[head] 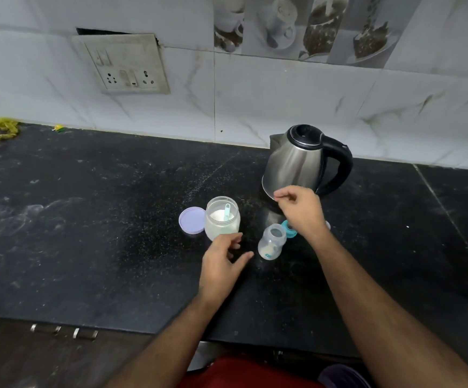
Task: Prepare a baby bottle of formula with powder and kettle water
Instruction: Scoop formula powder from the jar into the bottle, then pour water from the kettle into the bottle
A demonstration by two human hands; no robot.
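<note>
Powder already lies in the uncapped bottle (271, 242), standing between a loosely spread, empty left hand (221, 264) and a loosely curled, seemingly empty right hand (300, 211), probably bound for the kettle (302, 161) just beyond, the open jar (222, 218) ahead of the left fingers.

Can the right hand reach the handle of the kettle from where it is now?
Probably yes. The right hand hovers empty just in front of the kettle, and its black handle faces right with nothing blocking it.
</note>
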